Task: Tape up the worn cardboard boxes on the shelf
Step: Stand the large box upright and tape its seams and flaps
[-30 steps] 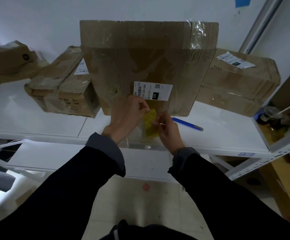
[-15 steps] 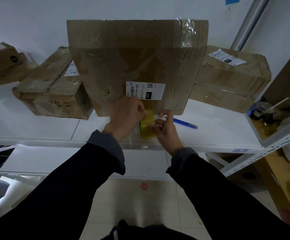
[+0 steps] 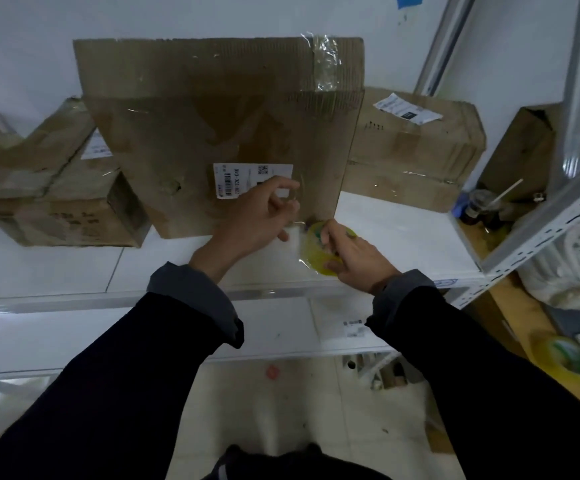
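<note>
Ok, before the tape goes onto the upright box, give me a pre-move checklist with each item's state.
1. Roll held in right hand: ok.
2. Tape end pinched by left hand: ok; a clear strip seems to run from it to the roll.
3. Strip free of wrinkles: cannot tell, blurred.
4. Box standing upright on shelf: ok.
5. Box braced by a hand: not ok, neither hand holds it.
6. Cutter in view: not ok.

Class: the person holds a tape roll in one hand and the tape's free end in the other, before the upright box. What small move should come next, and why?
Probably press the strip the left hand pinches onto the upright box; the right hand holds the tape roll by its lower corner.
</note>
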The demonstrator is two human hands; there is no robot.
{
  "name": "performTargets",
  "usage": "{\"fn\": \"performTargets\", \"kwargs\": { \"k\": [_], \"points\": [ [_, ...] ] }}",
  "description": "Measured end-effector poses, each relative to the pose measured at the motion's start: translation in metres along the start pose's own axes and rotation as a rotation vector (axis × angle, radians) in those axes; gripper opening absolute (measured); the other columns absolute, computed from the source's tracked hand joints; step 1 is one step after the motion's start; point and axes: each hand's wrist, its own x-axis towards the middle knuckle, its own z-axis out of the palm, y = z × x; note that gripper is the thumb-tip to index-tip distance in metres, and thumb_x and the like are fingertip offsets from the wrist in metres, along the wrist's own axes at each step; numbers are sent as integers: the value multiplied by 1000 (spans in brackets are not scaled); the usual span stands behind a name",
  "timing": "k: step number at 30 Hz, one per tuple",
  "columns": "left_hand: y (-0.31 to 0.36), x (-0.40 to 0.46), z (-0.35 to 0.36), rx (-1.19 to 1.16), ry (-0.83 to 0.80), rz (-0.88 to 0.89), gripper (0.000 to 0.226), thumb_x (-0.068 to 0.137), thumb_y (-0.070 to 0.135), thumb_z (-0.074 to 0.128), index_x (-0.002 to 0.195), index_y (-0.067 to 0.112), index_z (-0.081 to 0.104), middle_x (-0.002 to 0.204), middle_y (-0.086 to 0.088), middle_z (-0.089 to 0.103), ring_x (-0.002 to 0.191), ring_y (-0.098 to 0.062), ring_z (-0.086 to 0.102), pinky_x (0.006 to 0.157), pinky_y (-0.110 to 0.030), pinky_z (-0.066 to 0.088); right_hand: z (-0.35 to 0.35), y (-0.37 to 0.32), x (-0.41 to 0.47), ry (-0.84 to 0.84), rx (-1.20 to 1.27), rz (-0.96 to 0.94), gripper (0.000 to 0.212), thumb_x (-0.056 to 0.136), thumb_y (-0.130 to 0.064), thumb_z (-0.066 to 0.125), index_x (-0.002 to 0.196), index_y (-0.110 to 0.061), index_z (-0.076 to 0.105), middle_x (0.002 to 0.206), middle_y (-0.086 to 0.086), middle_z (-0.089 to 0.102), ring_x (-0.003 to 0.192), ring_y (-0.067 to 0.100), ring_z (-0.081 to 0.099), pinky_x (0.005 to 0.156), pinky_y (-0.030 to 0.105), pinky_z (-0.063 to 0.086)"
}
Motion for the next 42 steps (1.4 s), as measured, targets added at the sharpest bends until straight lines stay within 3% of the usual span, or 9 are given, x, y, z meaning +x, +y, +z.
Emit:
{"fn": "performTargets", "kwargs": {
  "k": [6, 11, 15, 17, 20, 22, 32, 36, 42],
  "points": [
    [10, -9, -6, -143, -37, 6, 46, 94, 12, 69, 135, 28, 56, 98, 0, 66, 81, -12, 73, 96, -29, 50, 11, 3, 5, 32, -71, 61, 35, 88, -20, 69, 112, -18, 44, 108, 6, 57, 92, 36, 59, 69, 37, 41],
    [2, -13, -16, -163, 59, 40, 56, 83, 7, 79, 131, 28, 58, 95, 2, 66, 87, 8, 64, 71, -2, 47, -6, -34, 13, 508, 706, 110, 16, 100, -16, 54, 86, -18, 62, 78, -13, 66, 73, 8, 59, 80, 32, 47],
    [-16, -17, -29, -205, 206, 60, 51, 84, 13, 79, 124, 37, 60, 96, 7, 67, 101, -3, 63, 93, -32, 54, -18, -81, 25, 350, 1270, 252, 43, 100, -43, 53, 90, -5, 69, 75, 5, 67, 71, 17, 62, 70, 29, 52],
    [-23, -21, -39, -197, 260, 47, 49, 85, 14, 78, 126, 34, 59, 100, 9, 66, 108, -12, 63, 92, -37, 58, -11, -96, 32, 232, 1305, 223, 41, 96, -38, 61, 104, 2, 67, 78, 5, 71, 73, 15, 66, 68, 27, 54],
    [-35, -29, -56, -165, 313, 21, 48, 86, 14, 77, 128, 27, 58, 107, 7, 65, 106, -11, 63, 76, -11, 55, 7, -116, 43, 150, 1372, 194, 27, 96, -14, 62, 111, 9, 61, 96, 15, 72, 82, 17, 67, 74, 29, 57],
    [-45, -35, -68, -126, 352, -5, 46, 86, 15, 78, 126, 29, 60, 103, 10, 67, 96, 1, 64, 67, -2, 48, 19, -128, 50, 126, 1431, 157, 7, 94, -5, 61, 98, 0, 63, 87, 8, 68, 74, 14, 63, 75, 28, 56],
    [-80, -53, -121, 53, 434, -71, 54, 79, 14, 83, 126, 25, 61, 87, 8, 71, 82, -3, 66, 78, -18, 55, 65, -174, 84, 119, 1419, 140, 14, 91, 6, 60, 84, -5, 65, 76, -1, 71, 72, 11, 66, 74, 25, 55],
    [-76, -49, -128, 358, 490, 18, 60, 81, 18, 80, 133, 22, 52, 116, 0, 62, 89, -14, 59, 75, -33, 52, 85, -194, 96, 215, 1496, 163, 14, 92, 3, 61, 83, -8, 62, 80, 2, 67, 78, 16, 64, 80, 27, 55],
    [-81, -38, -137, 587, 498, 45, 59, 87, 21, 75, 137, 19, 44, 125, -6, 54, 82, -15, 54, 67, -30, 40, 110, -223, 117, 389, 1703, 136, 8, 91, 3, 62, 91, -4, 60, 87, 8, 67, 83, 18, 64, 87, 33, 52]
  ]
}}
